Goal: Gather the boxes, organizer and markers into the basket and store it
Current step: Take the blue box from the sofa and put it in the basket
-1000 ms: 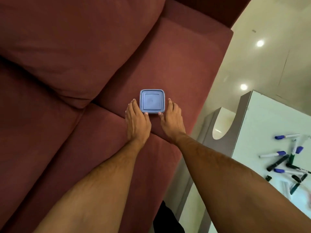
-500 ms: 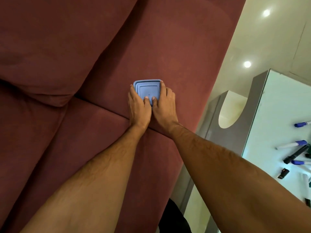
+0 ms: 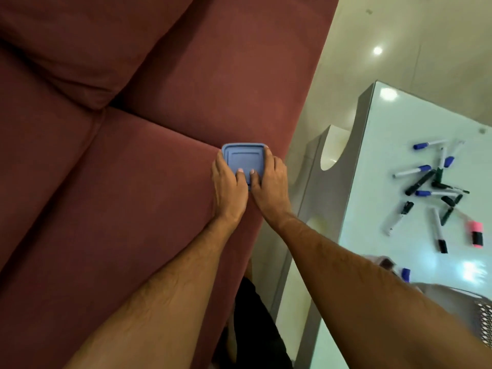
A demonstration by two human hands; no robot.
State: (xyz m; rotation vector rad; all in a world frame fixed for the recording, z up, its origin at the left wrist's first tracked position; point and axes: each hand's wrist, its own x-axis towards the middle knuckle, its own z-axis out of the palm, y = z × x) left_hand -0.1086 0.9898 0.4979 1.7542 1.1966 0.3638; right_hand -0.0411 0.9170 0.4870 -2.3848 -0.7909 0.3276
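From the head view I see both of my hands clamped on a small blue box (image 3: pixel 243 162) at the front edge of the maroon sofa (image 3: pixel 138 182). My left hand (image 3: pixel 228 182) wraps its left side, fingers along the edge and thumb pressed on the lid. My right hand (image 3: pixel 271 181) mirrors it on the right side, thumb on the lid next to the left thumb, fingers curled over the far right corner. The two thumbs lie just beside each other on the near part of the lid. I cannot tell whether the box rests on the cushion or is lifted off it.

To my right stands a glossy white desk (image 3: pixel 399 249), well apart from the sofa, with pale floor between. A loose scatter of markers (image 3: pixel 431 182) lies on it: several white-bodied ones with blue caps, some dark green or black ones, crossing and touching in a heap. A pink highlighter (image 3: pixel 476 233) lies a little nearer to me than the heap, just beside a white marker with a black cap (image 3: pixel 438 231).

At the lower right corner I see the rim of a grey perforated basket (image 3: pixel 479 312), partly hidden behind my right forearm. Just past it something with a blue cap pokes out, too blurred to identify.
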